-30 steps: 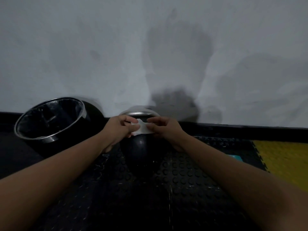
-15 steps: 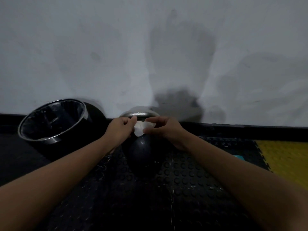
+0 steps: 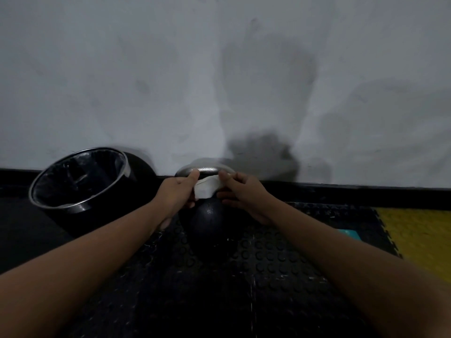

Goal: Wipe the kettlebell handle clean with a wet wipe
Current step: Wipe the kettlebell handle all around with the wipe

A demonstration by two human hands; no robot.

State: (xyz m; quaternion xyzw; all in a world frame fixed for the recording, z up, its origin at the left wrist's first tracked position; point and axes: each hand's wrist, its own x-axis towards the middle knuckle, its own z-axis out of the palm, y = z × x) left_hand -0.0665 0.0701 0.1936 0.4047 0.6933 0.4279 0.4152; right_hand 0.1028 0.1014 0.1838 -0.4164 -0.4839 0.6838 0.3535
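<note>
1. The left hand (image 3: 176, 193) pinched one end of the folded white wet wipe (image 3: 205, 188), thumb laid along its top edge, the other fingers curled underneath
2. The right hand (image 3: 244, 192) pinched the opposite end between thumb and forefinger, its remaining fingers loosely bent below
3. The wipe hung stretched between both hands, just in front of the silvery kettlebell handle (image 3: 207, 169) at its 6 o'clock; whether it touched the metal could not be told
4. The black kettlebell (image 3: 207, 215) stood upright beneath the hands, its round body glossy with a few pale specks
5. It rested on a black studded floor mat (image 3: 280, 259), scuffed with white marks, close to the black skirting
6. A black lined bin (image 3: 80, 181) stood at 9 o'clock from the kettlebell; a yellow mat (image 3: 419, 235) lay at 3 o'clock
7. A grey blotchy wall (image 3: 219, 81) rose at 12 o'clock
</note>
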